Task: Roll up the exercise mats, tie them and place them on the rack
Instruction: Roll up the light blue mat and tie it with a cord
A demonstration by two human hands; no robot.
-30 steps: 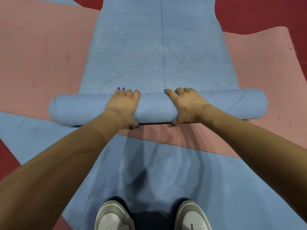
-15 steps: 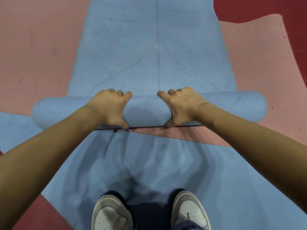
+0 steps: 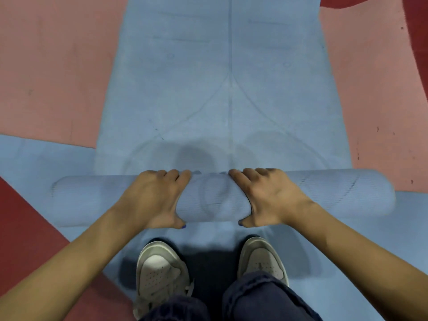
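Gripping the rolled part of the blue mat (image 3: 213,198) with both hands, I have my left hand (image 3: 152,200) and my right hand (image 3: 271,198) set side by side near the middle of the roll, a short stretch of it bare between them. On each hand the fingers curl over the far side of the roll and the thumb hooks under the near side, so both are clamped on it. The roll lies crosswise in front of me, its ends reaching well past my hands to left and right. The unrolled length of the same mat (image 3: 222,89) runs straight away from me, flat, with faint curved and straight lines marked on it; I can read no writing or brand on it.

Under it lie pink mats (image 3: 53,66), one on each side, and another blue mat (image 3: 34,158) crosses beneath the roll from left to right. Dark red floor (image 3: 23,228) shows at the lower left and the upper right. My grey-white shoes (image 3: 159,274) stand just behind the roll on blue mat, with dark trouser legs (image 3: 261,297) above them. Nothing lies on the flat stretch ahead of the roll.
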